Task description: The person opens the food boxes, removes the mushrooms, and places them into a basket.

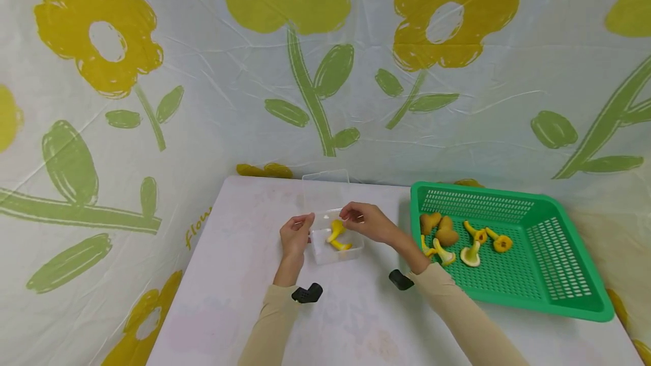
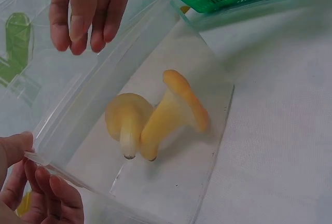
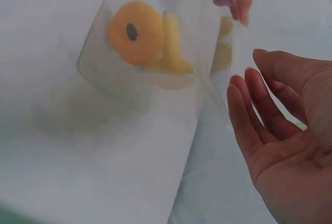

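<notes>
A clear plastic box (image 1: 325, 255) stands on the table with its lid (image 1: 326, 190) raised at the back. Inside lie two yellow mushrooms, one with its cap upward (image 1: 337, 228) and one on its side (image 1: 341, 245); in the left wrist view the mushrooms (image 2: 174, 111) touch each other. My left hand (image 1: 295, 237) pinches the box's left rim, thumb above and fingers below. Over the right back side of the box is my right hand (image 1: 370, 222), fingers loosely bent. Nothing shows between the thumb and fingers of this hand (image 3: 285, 115) in the right wrist view.
To the right stands a green perforated basket (image 1: 539, 305). In its left part lie several yellow mushrooms (image 1: 472, 255) and brown rounded pieces (image 1: 446, 232). A flower-printed cloth (image 1: 213, 100) hangs behind and to the left of the table (image 1: 224, 298).
</notes>
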The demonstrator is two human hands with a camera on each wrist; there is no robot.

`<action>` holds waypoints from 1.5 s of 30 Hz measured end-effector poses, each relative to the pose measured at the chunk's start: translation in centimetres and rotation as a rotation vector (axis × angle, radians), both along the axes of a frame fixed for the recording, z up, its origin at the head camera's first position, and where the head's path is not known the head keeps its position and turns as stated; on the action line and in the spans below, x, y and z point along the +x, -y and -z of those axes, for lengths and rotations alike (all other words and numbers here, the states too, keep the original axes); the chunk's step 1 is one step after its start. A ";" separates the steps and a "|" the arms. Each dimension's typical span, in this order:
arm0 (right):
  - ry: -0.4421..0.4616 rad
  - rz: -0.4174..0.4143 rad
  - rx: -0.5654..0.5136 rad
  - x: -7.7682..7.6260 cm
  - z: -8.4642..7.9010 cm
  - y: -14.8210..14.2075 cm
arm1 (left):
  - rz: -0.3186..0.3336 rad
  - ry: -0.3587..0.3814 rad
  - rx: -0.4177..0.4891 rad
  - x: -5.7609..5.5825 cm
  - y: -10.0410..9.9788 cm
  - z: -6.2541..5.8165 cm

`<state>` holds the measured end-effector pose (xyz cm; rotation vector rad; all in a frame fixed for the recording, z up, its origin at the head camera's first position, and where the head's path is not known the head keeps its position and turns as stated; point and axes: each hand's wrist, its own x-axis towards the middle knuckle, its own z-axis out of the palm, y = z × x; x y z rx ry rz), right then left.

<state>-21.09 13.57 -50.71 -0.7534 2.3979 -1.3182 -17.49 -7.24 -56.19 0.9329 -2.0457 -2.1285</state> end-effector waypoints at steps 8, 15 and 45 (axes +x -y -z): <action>-0.067 -0.134 0.049 0.5 0.9 1.6 | 0.004 -0.020 0.010 0.0 -0.1 0.1; -0.156 -0.187 0.214 1.0 1.3 2.9 | 0.000 -0.039 0.018 0.0 -0.3 0.1; -0.106 -0.102 -0.006 0.4 1.1 1.4 | 0.005 -0.041 0.013 0.2 0.1 0.4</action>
